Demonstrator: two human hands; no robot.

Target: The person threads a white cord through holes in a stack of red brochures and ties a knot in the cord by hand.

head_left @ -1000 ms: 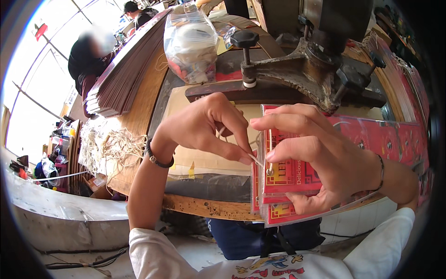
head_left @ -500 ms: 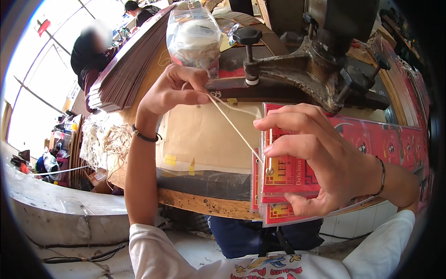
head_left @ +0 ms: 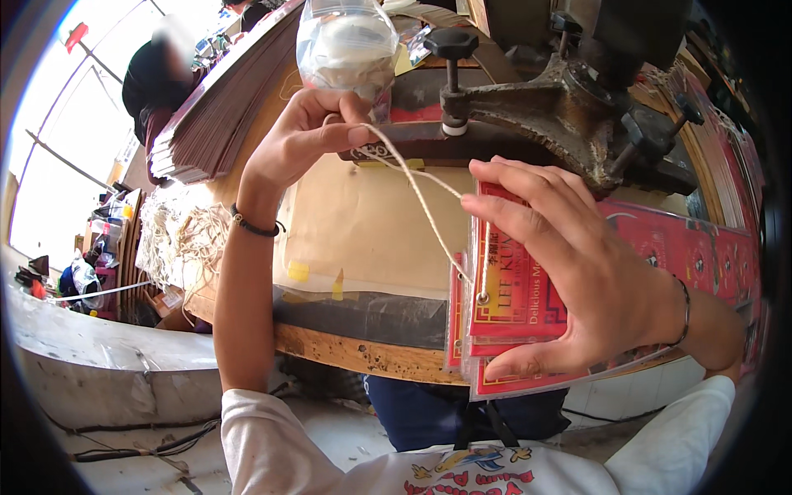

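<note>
A pale string (head_left: 419,196) runs in a loop from my left hand (head_left: 307,136) to a metal eyelet near the left edge of a red printed sheet (head_left: 520,318) in a clear plastic cover. My left hand is closed, pinching the string between thumb and fingers above the brown board. Spread over the sheet, my right hand (head_left: 590,285) lies open, its thumb near the lower edge and a fingertip close to one strand. More red sheets lie under and to the right of it, partly hidden by the hand.
A heavy metal clamp-like stand (head_left: 544,107) with black knobs rises at the back right. Behind my left hand is a clear bag (head_left: 346,49). Stacked boards (head_left: 223,99) and a heap of loose string (head_left: 186,243) lie on the left. Another person (head_left: 148,82) sits at far left.
The string has gone from taut to slack and curved. My left hand has moved slightly up and left. My right fingers have spread and straightened over the sheet.
</note>
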